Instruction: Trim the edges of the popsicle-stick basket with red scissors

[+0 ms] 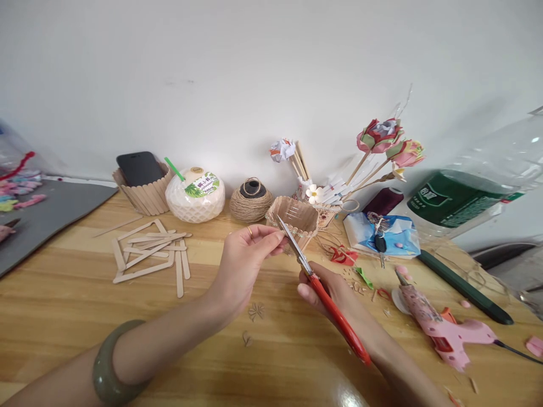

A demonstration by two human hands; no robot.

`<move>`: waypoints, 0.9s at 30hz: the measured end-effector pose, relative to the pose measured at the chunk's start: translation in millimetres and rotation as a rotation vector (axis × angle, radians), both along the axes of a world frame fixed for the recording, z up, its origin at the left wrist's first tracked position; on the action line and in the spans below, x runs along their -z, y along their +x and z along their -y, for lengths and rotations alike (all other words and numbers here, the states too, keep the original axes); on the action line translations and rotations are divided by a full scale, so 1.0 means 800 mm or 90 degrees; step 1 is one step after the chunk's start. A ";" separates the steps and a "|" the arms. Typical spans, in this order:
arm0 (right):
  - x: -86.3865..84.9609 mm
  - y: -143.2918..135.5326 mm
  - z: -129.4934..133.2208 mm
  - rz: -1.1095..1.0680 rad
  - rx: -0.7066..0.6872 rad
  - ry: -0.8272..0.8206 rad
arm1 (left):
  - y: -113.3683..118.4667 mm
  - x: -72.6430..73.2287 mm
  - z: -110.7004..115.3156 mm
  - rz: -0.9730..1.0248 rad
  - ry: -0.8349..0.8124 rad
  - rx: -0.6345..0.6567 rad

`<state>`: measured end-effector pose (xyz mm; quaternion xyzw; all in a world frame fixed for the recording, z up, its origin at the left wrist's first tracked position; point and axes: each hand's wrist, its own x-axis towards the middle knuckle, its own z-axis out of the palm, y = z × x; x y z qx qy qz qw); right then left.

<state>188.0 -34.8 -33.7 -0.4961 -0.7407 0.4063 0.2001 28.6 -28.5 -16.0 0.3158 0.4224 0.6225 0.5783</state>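
Our left hand [246, 260] reaches in over the wooden table [169, 339] with its thumb and index fingertips pressed together; what sits between them is too small for us to make out. We wear a gold ring [250, 231] on this hand and a green bangle [111, 362] on the forearm. Our right hand [324, 288] curls its fingers around the red-handled scissors [316, 282], which point up and to the left. Their blades lie close together, right beside our left fingertips and in front of the open wooden-stick basket [292, 217].

Behind our hands, from left to right, we see a phone [139, 168] leaning in a 2nd stick basket [146, 195], a white coconut [195, 198] with a green straw [174, 169], and a twine ball [251, 203]. To the right of the open basket stand paper flowers [379, 135]. Loose craft sticks [148, 254] overlap on the table to our left, and 2 small twine bits [255, 311] lie just below our hands. On our right, a pink glue gun [449, 333] lies near a dark green tool [466, 288], with a large bottle [458, 198] tilted behind them and a blue-and-white packet [399, 234] near the bottle.
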 end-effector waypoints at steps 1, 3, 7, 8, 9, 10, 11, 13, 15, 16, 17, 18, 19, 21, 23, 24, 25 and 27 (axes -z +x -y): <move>0.000 0.000 0.000 -0.001 -0.001 0.001 | 0.000 0.000 0.000 0.001 0.000 -0.001; 0.000 0.000 0.000 -0.001 -0.003 0.002 | 0.000 0.000 0.000 0.003 -0.001 -0.006; -0.002 0.000 0.000 0.006 -0.004 -0.004 | 0.001 0.001 0.000 0.008 -0.002 -0.008; -0.002 0.000 0.000 0.007 -0.004 -0.007 | 0.001 0.001 0.000 0.009 -0.001 -0.007; -0.002 0.001 0.000 0.007 -0.004 -0.011 | 0.001 0.001 0.000 0.009 -0.001 -0.006; -0.002 0.001 0.000 0.006 -0.004 -0.013 | 0.001 0.002 0.000 0.008 0.000 -0.006; -0.001 0.001 0.000 0.003 -0.004 -0.014 | 0.000 0.002 0.000 0.008 0.001 -0.006; 0.000 0.001 0.000 -0.005 -0.005 -0.013 | 0.000 0.002 0.000 0.007 0.001 -0.008; 0.001 0.001 0.000 -0.011 -0.005 -0.011 | 0.000 0.002 0.000 0.008 0.000 -0.009; 0.001 0.000 0.000 -0.011 -0.005 -0.009 | 0.001 0.002 -0.001 0.009 -0.001 -0.010; 0.002 0.000 0.000 -0.011 -0.004 -0.007 | 0.001 0.001 -0.001 0.010 -0.002 -0.009; 0.002 0.000 0.000 -0.011 -0.005 -0.006 | 0.001 0.001 -0.001 0.011 -0.002 -0.009; 0.002 0.000 -0.001 -0.012 -0.005 -0.005 | 0.001 0.001 -0.001 0.012 -0.001 -0.007; 0.002 0.000 -0.001 -0.015 -0.006 -0.005 | 0.001 0.001 -0.001 0.013 0.000 -0.004; 0.002 0.000 -0.001 -0.015 -0.006 -0.005 | 0.002 0.001 0.000 0.015 0.002 -0.006; 0.002 0.000 -0.001 -0.013 -0.008 -0.005 | 0.002 0.001 0.000 0.016 0.003 -0.006; 0.002 0.000 -0.001 -0.012 -0.011 -0.006 | 0.002 0.001 0.000 0.017 0.003 -0.006; 0.003 0.001 -0.001 -0.010 -0.014 -0.006 | 0.002 0.002 0.000 0.021 0.005 -0.006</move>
